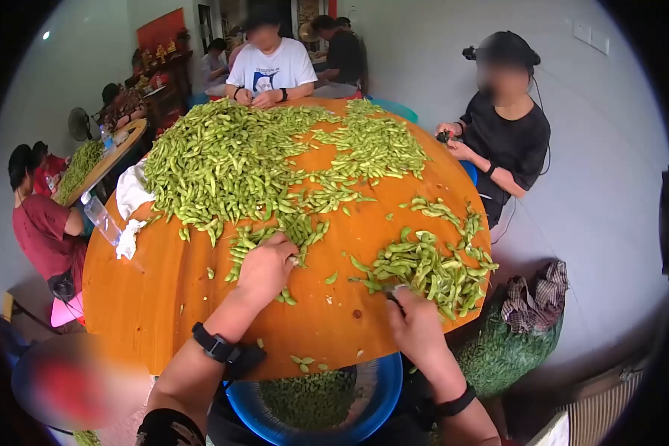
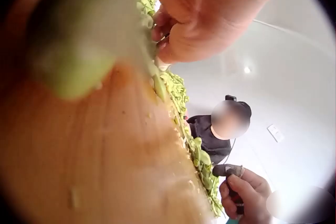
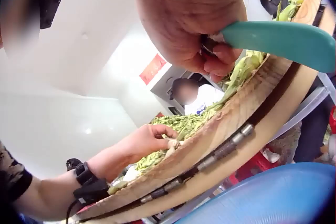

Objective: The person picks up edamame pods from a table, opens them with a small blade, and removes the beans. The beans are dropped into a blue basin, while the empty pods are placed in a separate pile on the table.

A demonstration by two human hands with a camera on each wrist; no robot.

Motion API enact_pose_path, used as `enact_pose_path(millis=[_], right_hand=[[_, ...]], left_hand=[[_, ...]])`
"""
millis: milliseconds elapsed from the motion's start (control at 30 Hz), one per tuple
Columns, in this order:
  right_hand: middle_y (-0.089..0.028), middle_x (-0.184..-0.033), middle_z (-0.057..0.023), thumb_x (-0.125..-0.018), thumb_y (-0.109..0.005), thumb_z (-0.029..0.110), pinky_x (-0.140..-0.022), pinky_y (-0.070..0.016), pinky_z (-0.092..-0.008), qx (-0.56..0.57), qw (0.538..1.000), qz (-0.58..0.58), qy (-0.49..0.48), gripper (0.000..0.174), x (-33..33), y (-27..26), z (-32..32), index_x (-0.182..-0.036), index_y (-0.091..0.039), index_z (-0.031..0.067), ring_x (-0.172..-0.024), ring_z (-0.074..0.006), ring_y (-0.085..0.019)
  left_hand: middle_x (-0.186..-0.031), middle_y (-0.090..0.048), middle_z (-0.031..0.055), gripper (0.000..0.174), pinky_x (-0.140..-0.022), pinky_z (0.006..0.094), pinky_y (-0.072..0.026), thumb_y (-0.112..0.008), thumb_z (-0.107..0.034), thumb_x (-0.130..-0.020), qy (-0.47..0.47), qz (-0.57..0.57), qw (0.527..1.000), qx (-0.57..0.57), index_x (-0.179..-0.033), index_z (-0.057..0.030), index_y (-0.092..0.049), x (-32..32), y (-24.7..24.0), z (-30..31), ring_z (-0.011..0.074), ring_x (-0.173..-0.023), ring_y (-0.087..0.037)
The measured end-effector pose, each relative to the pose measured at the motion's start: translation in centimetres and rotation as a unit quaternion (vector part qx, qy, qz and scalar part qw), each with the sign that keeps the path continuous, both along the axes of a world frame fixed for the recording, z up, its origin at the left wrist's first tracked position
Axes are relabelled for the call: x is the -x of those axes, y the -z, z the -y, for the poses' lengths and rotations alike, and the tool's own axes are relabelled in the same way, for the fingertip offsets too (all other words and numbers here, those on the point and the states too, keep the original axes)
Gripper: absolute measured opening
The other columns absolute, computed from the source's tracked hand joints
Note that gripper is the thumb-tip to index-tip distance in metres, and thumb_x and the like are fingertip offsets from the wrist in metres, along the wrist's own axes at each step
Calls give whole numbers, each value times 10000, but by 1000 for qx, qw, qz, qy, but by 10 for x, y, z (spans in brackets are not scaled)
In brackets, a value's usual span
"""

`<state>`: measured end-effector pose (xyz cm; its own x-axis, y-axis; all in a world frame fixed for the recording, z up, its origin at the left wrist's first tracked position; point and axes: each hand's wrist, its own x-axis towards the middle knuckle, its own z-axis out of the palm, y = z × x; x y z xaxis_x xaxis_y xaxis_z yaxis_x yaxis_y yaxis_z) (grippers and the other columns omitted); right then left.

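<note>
My left hand (image 1: 266, 266) is at the near edge of the soybean pods (image 1: 234, 156), its fingers curled down around a few green pods. Something whitish shows at its fingertips in the right wrist view, where the left hand (image 3: 149, 142) appears beyond the table edge. My right hand (image 1: 418, 327) is beside a smaller heap of pods (image 1: 427, 271) at the right. Its fingers are curled round a tool whose flat teal handle (image 3: 283, 40) sticks out of the fist; the tool's working end is hidden. Dark covering shows on a finger of the right hand (image 2: 247, 192).
A blue basin (image 1: 390, 379) holding green beans sits below the round wooden table's (image 1: 149, 312) near edge. At the left rim are a plastic bottle (image 1: 100, 218) and white cloth (image 1: 132, 189). A full green sack (image 1: 509, 357) stands right. Two people sit around this table.
</note>
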<state>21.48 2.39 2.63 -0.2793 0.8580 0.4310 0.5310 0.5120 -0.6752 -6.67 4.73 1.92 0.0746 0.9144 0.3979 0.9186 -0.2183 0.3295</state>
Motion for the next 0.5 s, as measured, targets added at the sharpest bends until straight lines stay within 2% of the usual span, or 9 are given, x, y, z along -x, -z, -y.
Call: enact_pose_path(millis=[33,67,100,167,200,267,300,367,500], right_hand=[[-593,-759,-254,-838,-580,33,-604,-477,-441,27,999,-13,-31,100,4,-2,3,-932,-581,-2,-726,-449,-577],[-586,-697,-205,-861,-582,62,-549,-465,-386,59,997,-24,-45,126,8,2,2,-969,-586,-2,-620,-354,-608],[-586,-697,-205,-861,-582,62,-549,-465,-386,59,997,-26,-39,126,13,2,1,-969,-586,-2,-620,-354,-608],[-582,-659,-99,-896,-582,109,-493,-442,-304,252,951,-135,-114,149,25,0,1,-996,-598,0,-533,-178,-585],[-582,-659,-99,-896,-582,109,-493,-442,-304,254,951,-137,-109,149,31,-2,1,-996,-598,0,-533,-178,-585],[-573,-677,-11,-929,-566,147,-469,-418,-236,379,892,-202,-142,164,42,-5,3,-1009,-616,12,-535,-56,-534],[-573,-677,-11,-929,-566,147,-469,-418,-236,379,892,-203,-140,164,43,-4,4,-1009,-616,12,-535,-56,-534],[-592,-713,7,-947,-543,146,-470,-421,-217,398,877,-222,-152,153,46,-3,5,-987,-623,22,-534,-60,-535],[-592,-715,6,-958,-527,139,-464,-414,-216,442,857,-222,-144,159,44,-2,11,-1002,-623,20,-530,-58,-526]], left_hand=[[-932,-612,122,268,-695,390,-508,-620,20,-771,1,2,1000,-9,-1032,-35,-642,-2,-1,5,343,-803,-617],[-925,-620,126,258,-674,374,-511,-613,35,-775,3,5,1000,-20,-1021,-34,-644,-6,-2,10,328,-766,-626],[-925,-620,126,258,-674,374,-511,-613,35,-775,9,3,1000,-21,-1021,-34,-644,-12,-4,15,328,-766,-626],[-891,-630,114,262,-631,316,-503,-584,73,-798,75,186,980,8,-1036,-23,-639,-27,-9,31,226,-690,-624],[-914,-642,75,296,-623,250,-485,-530,97,-852,88,249,962,74,-1099,-27,-635,-37,-16,42,109,-697,-578],[-937,-647,58,328,-623,237,-486,-510,99,-869,107,338,926,130,-1147,-35,-622,-47,-10,51,83,-698,-569],[-960,-653,41,360,-622,223,-487,-491,100,-887,119,423,880,181,-1195,-43,-610,-49,-8,54,57,-699,-559],[-1022,-660,29,410,-615,205,-483,-473,102,-905,126,410,884,187,-1263,-67,-580,-46,0,55,39,-670,-542],[-933,-651,65,499,-596,237,-490,-507,119,-844,166,287,939,92,-1301,-76,-552,-47,9,57,104,-634,-571]])
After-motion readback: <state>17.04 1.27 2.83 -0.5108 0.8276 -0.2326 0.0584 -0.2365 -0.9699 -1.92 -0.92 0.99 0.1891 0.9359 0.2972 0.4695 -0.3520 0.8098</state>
